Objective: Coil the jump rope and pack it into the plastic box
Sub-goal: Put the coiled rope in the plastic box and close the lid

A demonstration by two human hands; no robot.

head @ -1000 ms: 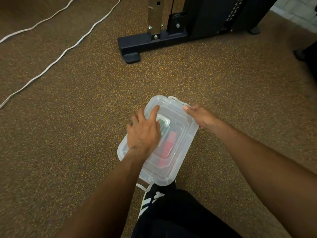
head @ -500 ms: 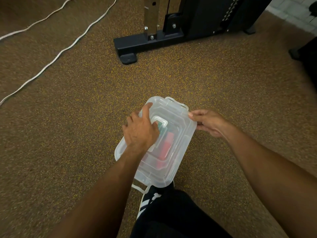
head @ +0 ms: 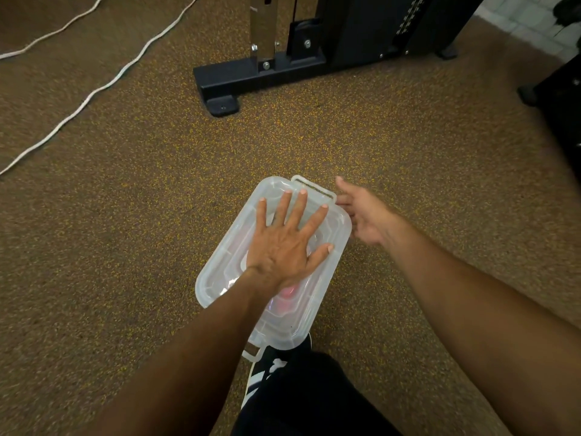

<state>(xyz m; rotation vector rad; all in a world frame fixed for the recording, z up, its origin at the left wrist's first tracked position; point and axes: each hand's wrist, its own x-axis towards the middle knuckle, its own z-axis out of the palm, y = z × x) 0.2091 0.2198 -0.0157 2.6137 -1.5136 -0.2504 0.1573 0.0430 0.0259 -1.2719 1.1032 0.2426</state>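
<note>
A clear plastic box (head: 220,269) with its lid on lies on the speckled brown floor in front of me. Something red (head: 287,294) shows faintly through the lid; I cannot make out the rope's shape inside. My left hand (head: 287,243) lies flat on the lid, fingers spread. My right hand (head: 366,215) hovers at the box's far right corner, beside the lid latch (head: 314,188), fingers loosely apart and holding nothing.
A black gym machine base (head: 261,80) stands on the floor beyond the box. A white cable (head: 94,92) runs across the floor at the upper left. My black-and-white shoe (head: 267,369) and dark trouser leg are just below the box.
My left hand has gone from curled on the lid's handle to flat with fingers spread. My right hand has left the box's right edge and opened beside the corner.
</note>
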